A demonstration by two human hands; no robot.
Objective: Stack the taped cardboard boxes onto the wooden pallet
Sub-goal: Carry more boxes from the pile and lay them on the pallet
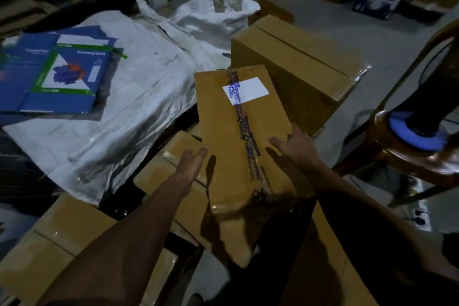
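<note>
Both forearms reach in; left hand (192, 165) and right hand (294, 145), fingers spread, flank the long printed-tape box (238, 136); pallet hidden.

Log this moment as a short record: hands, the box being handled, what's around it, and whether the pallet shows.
left hand: open, at the labelled box's left edge
right hand: open, on its right side
labelled box: printed tape along top, white label, lying on other boxes
large box: behind it, clear-taped
blue carton: flattened, on white sheet
pallet: not visible
</note>
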